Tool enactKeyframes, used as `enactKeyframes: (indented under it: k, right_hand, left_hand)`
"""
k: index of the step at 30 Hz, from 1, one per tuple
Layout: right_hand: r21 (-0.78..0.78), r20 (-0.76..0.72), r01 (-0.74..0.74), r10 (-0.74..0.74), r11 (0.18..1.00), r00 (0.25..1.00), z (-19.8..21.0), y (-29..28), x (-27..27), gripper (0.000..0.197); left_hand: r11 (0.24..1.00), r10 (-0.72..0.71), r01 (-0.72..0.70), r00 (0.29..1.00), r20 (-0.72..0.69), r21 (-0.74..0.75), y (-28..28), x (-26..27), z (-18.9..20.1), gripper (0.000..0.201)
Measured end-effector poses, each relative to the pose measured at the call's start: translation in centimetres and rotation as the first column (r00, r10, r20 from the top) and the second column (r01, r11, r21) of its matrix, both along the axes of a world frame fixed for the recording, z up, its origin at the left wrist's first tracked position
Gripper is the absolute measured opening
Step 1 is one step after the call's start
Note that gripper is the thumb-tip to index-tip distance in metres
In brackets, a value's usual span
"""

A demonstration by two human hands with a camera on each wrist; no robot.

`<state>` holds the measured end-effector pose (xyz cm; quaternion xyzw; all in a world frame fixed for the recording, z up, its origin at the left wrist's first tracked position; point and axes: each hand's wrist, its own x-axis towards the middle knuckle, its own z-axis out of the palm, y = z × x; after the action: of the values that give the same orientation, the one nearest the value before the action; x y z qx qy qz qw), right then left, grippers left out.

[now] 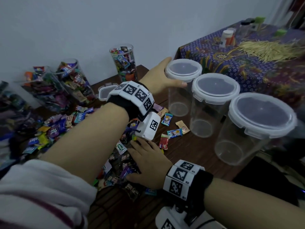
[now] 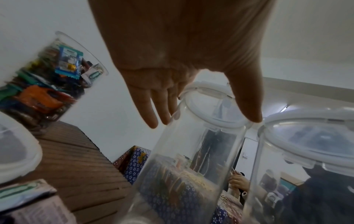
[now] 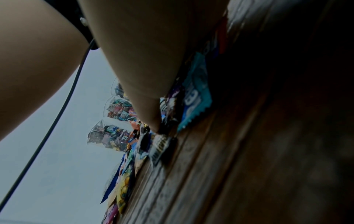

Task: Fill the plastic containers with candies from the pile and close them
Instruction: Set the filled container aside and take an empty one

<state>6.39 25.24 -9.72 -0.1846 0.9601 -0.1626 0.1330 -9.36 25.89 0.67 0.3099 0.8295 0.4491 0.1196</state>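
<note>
Dark wooden table (image 1: 189,151) under candy pile (image 1: 54,129), loose lid (image 1: 104,92), filled and empty containers (image 1: 209,104).

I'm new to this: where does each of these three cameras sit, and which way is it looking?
Head: worn on the head, looking down at the wooden table; both forearms, left hand at the lidded container, right hand on the candy pile.
Left wrist: looks along the palm; fingers around that container.
Right wrist: low beside the table, dark; hand edge on candies.
Shared: head and left wrist both show the grasped container.
</note>
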Motion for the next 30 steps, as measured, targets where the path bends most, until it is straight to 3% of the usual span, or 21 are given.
enactKeyframes:
  k: [18,24,30]
  right_hand:
    - [0.005,-0.027,0.003,-0.003,1.0,1.0,0.2,0.1,0.1,0.081]
    - [-0.051,-0.043,0.004,-0.006,0.999,0.999,0.1,0.2,0.2,0.081]
    - [-0.025,-0.053,0.004,-0.005,1.0,0.999,-0.1,0.2,0.2,0.081]
  left_hand:
    - [0.966,0.229,-0.228,0.973,0.005,0.118,-2.8,0.9,-1.4,0.076]
    - [0.983,0.15,-0.148,0.989,-0.009,0.112,-3.5,1.6,-1.3,0.114]
    - [0.988,0.125,-0.119,0.99,-0.061,0.096,-3.1,1.9,-1.4,0.116]
